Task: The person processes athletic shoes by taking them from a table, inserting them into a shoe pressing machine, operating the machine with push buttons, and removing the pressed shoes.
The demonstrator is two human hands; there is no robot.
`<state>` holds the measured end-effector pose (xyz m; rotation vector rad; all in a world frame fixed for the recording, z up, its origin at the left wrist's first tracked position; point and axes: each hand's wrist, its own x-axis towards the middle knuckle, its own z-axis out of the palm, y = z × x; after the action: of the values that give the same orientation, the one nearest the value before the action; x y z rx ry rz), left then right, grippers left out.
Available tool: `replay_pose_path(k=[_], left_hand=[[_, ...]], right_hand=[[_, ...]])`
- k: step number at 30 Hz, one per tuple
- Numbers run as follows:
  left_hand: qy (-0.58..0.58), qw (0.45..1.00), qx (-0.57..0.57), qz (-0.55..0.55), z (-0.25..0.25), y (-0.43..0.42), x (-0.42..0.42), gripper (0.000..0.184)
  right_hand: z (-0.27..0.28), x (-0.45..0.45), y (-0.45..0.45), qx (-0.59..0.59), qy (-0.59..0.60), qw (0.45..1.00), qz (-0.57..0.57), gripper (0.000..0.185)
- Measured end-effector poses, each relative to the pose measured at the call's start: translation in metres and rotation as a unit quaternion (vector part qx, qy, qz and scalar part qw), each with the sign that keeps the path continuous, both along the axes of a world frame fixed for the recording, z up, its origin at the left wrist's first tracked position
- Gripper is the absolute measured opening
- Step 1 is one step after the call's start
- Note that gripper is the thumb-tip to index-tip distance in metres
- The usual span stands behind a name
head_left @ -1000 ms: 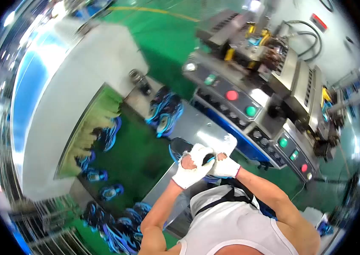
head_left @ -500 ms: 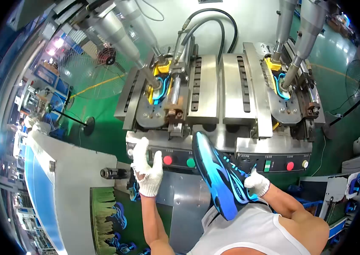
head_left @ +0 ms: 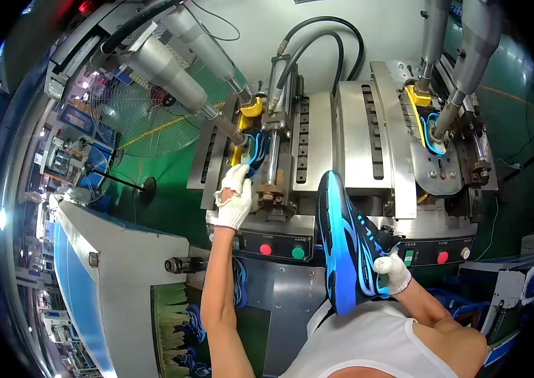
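My right hand (head_left: 393, 272), in a white knit glove, grips a black and blue sneaker (head_left: 342, 252) near its ankle opening. The sneaker is held on its side, toe up, its blue gradient sole turned to the left. My left hand (head_left: 234, 198), also gloved, reaches to the front of the left press station, thumb apart from the fingers. Just beyond its fingertips a blue and black shoe (head_left: 256, 150) sits clamped under metal rods beside a yellow pad (head_left: 251, 108). Whether the fingertips touch that shoe, I cannot tell.
The right press station (head_left: 438, 173) holds another blue-trimmed shoe (head_left: 432, 135). Along the machine's front runs a panel with a red button (head_left: 266, 250) and a green button (head_left: 298, 253). At left stands a grey housing (head_left: 122, 277) with a green fringed curtain (head_left: 171, 321); several blue shoes lie beside it.
My left hand has moved up and forward from above the control panel to the left press station. The sneaker in my right hand has turned more upright, and the view has shifted slightly.
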<state>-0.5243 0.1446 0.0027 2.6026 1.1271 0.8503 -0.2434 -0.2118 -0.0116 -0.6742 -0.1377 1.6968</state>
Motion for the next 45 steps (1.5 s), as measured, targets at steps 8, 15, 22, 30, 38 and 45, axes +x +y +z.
replay_pose_path(k=[8, 15, 22, 30, 38, 45], left_hand=[[0.041, 0.997, -0.057, 0.025, -0.045, 0.065, 0.027, 0.057], [0.028, 0.990, -0.085, 0.111, -0.089, 0.135, 0.082, 0.089], [0.118, 0.960, -0.160, 0.195, -0.030, 0.178, 0.086, 0.064], [-0.063, 0.986, -0.028, 0.155, 0.075, 0.006, -0.022, 0.058], [-0.094, 0.958, -0.131, 0.235, -0.024, -0.223, -0.165, 0.054], [-0.025, 0.827, -0.329, 0.455, -0.124, -0.369, -0.210, 0.058]], right_hand=[[0.015, -0.009, 0.003, -0.043, -0.092, 0.994, 0.033, 0.071], [0.049, -0.006, 0.006, -0.023, -0.159, 0.987, -0.024, 0.077], [0.055, -0.013, 0.011, -0.086, -0.214, 0.972, -0.053, 0.074], [0.054, -0.038, 0.062, -0.143, -0.309, 0.940, 0.001, 0.063], [0.048, -0.134, 0.307, 0.045, -0.161, 0.986, 0.000, 0.010], [-0.078, -0.111, 0.519, -0.059, -0.486, 0.872, -0.010, 0.017]])
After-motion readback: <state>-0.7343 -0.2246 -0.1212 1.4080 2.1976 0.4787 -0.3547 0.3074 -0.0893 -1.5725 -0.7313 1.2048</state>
